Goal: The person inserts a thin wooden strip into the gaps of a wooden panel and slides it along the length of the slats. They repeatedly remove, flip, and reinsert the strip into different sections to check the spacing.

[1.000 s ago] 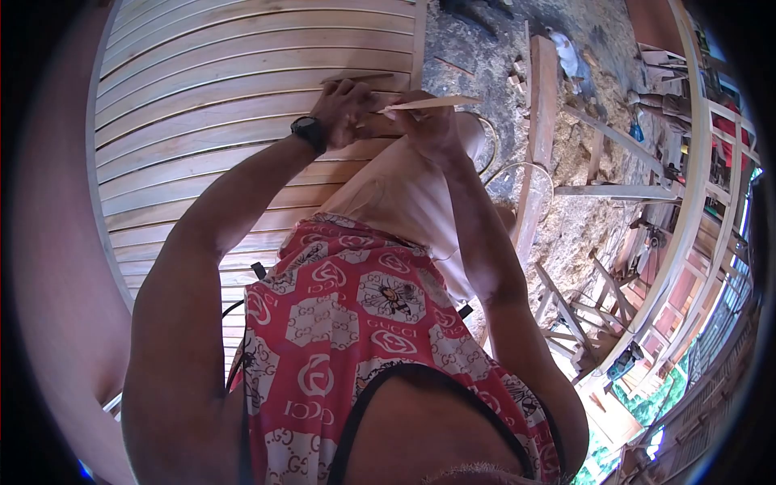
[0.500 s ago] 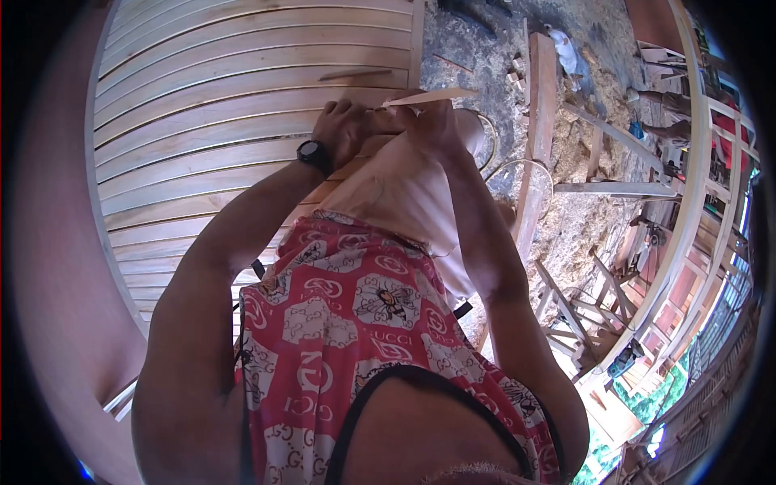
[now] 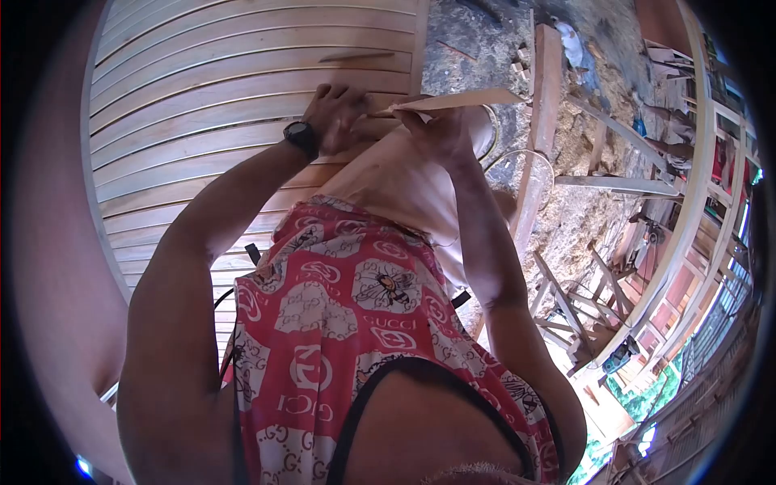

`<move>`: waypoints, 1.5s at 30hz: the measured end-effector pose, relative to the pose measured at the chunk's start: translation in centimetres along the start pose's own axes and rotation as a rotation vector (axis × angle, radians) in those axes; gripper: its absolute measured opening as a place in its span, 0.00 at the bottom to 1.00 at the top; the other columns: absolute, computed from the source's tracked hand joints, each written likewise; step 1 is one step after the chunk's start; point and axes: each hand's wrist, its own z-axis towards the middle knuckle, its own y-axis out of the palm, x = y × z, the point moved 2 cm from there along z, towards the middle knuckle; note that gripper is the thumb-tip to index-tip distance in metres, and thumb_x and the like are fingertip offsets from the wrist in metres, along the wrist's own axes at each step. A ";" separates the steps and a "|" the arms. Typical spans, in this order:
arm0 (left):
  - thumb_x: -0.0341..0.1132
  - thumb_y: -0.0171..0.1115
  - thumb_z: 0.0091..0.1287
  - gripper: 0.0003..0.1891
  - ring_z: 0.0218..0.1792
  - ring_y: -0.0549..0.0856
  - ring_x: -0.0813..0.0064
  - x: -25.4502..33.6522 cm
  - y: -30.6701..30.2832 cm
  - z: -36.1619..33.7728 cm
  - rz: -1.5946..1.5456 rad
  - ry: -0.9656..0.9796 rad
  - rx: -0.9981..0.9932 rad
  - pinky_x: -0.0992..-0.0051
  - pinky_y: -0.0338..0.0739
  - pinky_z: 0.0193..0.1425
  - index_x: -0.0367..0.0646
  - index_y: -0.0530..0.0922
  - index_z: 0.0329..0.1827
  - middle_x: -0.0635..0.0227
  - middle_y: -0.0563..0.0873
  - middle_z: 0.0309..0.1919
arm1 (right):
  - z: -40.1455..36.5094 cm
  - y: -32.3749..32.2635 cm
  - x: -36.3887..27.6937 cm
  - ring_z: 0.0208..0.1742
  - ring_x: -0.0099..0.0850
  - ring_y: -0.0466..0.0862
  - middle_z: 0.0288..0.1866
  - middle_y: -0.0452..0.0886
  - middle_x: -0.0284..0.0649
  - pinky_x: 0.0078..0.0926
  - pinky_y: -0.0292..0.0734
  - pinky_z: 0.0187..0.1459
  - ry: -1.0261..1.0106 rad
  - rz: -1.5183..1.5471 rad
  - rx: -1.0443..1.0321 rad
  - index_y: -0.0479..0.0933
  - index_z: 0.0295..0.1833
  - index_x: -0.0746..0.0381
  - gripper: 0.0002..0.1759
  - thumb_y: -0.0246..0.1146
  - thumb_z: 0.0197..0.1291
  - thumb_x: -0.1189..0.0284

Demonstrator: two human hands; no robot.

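Observation:
A thin, pale wooden strip (image 3: 473,99) with a pointed outer end is pinched in my right hand (image 3: 440,133). It sticks out to the right, beyond the panel's edge. My left hand (image 3: 333,117), with a dark watch on its wrist, is just left of the strip's inner end. Its fingers are bent but apart, and I see nothing in them. Both hands are over a slatted wooden panel (image 3: 186,121). Another narrow wood piece (image 3: 356,56) lies on the slats beyond the left hand. Shadow hides the strip's inner end.
A thick wooden beam (image 3: 543,121) stands to the right of the panel. Wood shavings (image 3: 590,194) cover the ground, with a white bag-like thing (image 3: 570,44) among them. Timber frames (image 3: 622,186) are farther right, and another person's arm (image 3: 671,149) shows there.
My left hand has moved a little left, away from the strip, and its fingers have loosened. My right hand has shifted slightly right, and more of the strip shows beyond it.

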 end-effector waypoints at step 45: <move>0.48 0.69 0.68 0.23 0.63 0.79 0.55 3.3 0.6 -2.9 0.113 0.038 -0.123 0.49 0.70 0.69 0.49 0.84 0.62 0.62 0.82 0.63 | -1.6 -2.8 -4.3 0.36 0.39 0.93 0.39 0.92 0.42 0.35 0.85 0.36 -0.103 -0.029 0.069 0.89 0.46 0.61 0.05 0.73 0.67 0.72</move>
